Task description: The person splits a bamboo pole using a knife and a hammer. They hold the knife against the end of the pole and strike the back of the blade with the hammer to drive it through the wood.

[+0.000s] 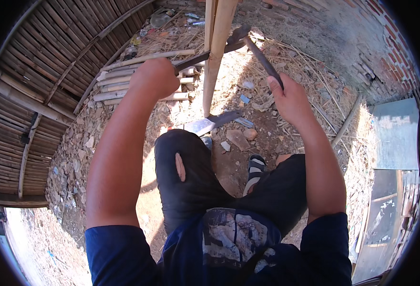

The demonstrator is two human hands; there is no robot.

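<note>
A pale bamboo pole (pixel 213 86) stands upright in front of me, split lengthwise in its upper part. My left hand (pixel 156 77) is closed round the handle of a machete (pixel 193 61), whose dark blade crosses the pole inside the split and sticks out on the right. In my right hand (pixel 290 97) is a hammer (pixel 264 59), gripped low on its handle. Its head is at the blade's protruding end; whether they touch I cannot tell. The pole's foot is beside a broad metal blade (pixel 201 126) lying on the ground.
Cut bamboo lengths (pixel 116 87) lie stacked at the left of the pole. A slatted bamboo wall (pixel 33 81) curves along the left, a brick wall (pixel 362 43) stands at the right. Stones (pixel 238 139), straw and litter cover the ground. Panels (pixel 395 133) lean at the right.
</note>
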